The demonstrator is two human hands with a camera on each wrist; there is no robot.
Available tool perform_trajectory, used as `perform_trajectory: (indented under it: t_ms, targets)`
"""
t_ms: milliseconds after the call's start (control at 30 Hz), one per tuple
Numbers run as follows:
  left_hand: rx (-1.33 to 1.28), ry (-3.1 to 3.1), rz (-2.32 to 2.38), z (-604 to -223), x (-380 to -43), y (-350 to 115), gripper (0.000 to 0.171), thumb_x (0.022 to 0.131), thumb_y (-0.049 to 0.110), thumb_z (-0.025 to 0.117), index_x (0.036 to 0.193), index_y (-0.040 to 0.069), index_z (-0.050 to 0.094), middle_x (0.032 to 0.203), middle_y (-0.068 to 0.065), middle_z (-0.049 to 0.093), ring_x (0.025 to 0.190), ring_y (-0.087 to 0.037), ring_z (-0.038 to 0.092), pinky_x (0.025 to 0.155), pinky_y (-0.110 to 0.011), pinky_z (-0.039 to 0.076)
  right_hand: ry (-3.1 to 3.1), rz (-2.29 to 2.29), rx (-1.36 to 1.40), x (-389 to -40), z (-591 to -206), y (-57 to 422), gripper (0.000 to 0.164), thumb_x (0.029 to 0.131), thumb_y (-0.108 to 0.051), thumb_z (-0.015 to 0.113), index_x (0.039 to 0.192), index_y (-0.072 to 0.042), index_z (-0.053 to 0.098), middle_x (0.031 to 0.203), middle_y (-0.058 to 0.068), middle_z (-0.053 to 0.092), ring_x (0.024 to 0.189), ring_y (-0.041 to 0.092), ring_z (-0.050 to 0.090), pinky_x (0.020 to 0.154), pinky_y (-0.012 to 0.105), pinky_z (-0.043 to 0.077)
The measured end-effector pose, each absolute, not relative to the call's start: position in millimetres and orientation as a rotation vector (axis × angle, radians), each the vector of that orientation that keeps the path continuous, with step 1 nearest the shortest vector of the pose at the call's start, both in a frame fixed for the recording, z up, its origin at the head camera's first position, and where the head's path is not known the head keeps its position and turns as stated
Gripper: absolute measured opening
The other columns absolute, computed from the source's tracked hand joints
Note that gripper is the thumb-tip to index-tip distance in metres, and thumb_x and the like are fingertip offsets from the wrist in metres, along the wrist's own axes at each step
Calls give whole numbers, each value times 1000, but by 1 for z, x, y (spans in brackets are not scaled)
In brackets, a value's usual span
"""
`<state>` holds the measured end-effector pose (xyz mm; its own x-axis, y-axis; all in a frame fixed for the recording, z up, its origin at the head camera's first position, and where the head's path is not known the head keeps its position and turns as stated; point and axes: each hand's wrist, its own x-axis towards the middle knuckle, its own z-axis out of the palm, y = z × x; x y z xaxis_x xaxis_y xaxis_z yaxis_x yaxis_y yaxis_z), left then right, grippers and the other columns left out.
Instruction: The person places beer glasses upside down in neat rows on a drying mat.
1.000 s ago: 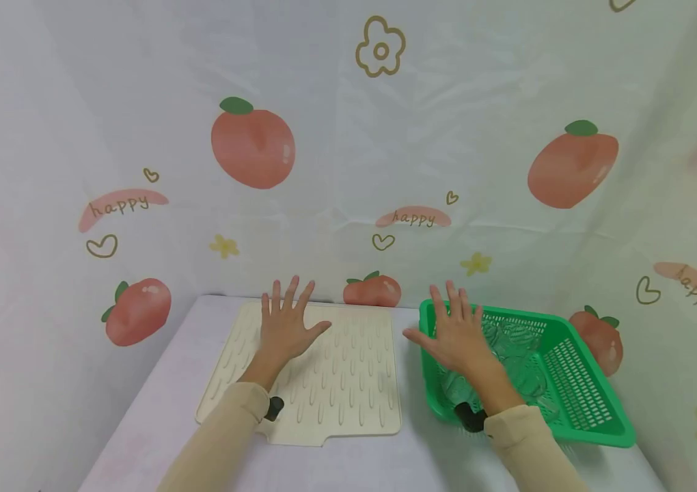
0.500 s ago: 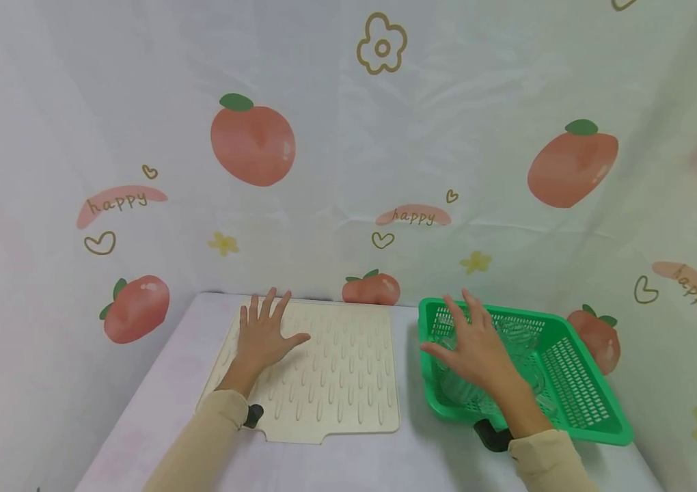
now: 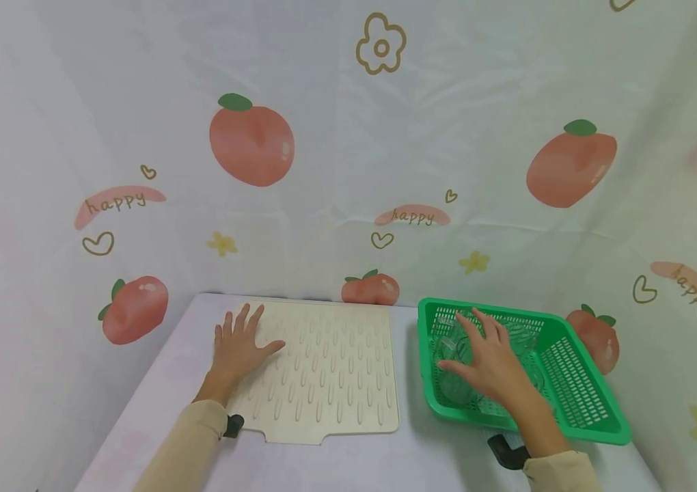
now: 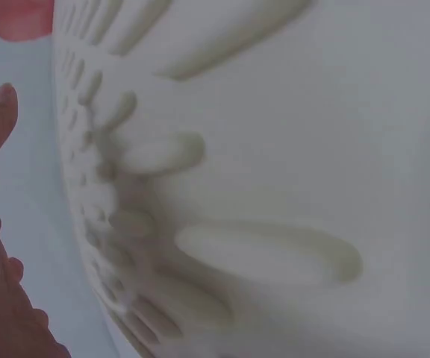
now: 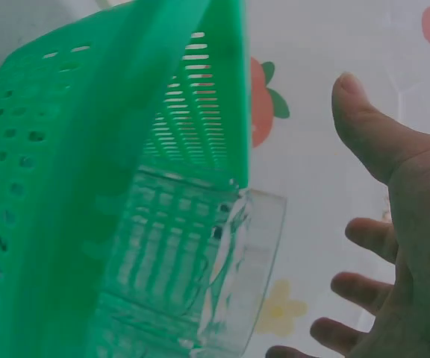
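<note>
My left hand (image 3: 238, 352), fingers spread, hovers over the left side of a cream ridged drying mat (image 3: 348, 383). In the left wrist view the mat's raised ribs (image 4: 267, 253) fill most of the picture, with the hand (image 4: 6, 246) at the left edge. My right hand (image 3: 496, 369) hangs above a green slotted plastic basket (image 3: 616, 427), thumb apart from loosely bent fingers, holding nothing. Several clear glasses (image 3: 456, 389) lie inside the basket, partly hidden by that hand. From the right wrist, one ribbed clear glass (image 5: 263, 261) shows near the basket rim.
A pale cloth covers the table (image 3: 354, 468) under mat and basket. Behind it and at both sides hangs a printed curtain (image 3: 336, 137) with fruit and flower patterns. A narrow strip of tabletop separates the mat from the basket.
My left hand has moved left and down across the mat. My right hand has shifted right and nearer, over the basket, its fingers bending more. Mat and basket stay put.
</note>
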<state>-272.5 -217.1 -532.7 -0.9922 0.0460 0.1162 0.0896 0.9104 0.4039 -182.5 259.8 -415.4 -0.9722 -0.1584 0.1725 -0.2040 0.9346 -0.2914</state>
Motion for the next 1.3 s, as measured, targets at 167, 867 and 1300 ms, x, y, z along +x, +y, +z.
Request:
perform_trajectory:
  t_ms: [167, 867, 1300]
  targets:
    - [-66, -3025, -665, -531, -266, -226, 99, 89, 71, 60, 163, 18, 21, 170, -22, 12, 153, -60, 4, 118, -79, 3, -2948, 441, 297, -179, -420, 264, 90, 84, -50, 79, 155, -12, 40, 161, 25, 29, 142, 56, 28, 93, 72, 48]
    - [67, -3131, -900, -546, -256, -251, 106, 86, 74, 61, 163, 15, 20, 171, -24, 2, 152, -61, -8, 115, -80, -9, -2939, 332, 354, -173, -432, 271, 66, 83, -23, 85, 142, -14, 59, 156, 24, 38, 133, 57, 42, 91, 66, 51]
    - [115, -3179, -891, -546, -257, -248, 111, 81, 78, 63, 163, 16, 22, 172, -22, -4, 153, -58, -13, 116, -77, -14, -2952, 397, 367, -175, -431, 260, 57, 82, -11, 84, 136, -17, 65, 148, 24, 48, 124, 57, 46, 90, 67, 49]
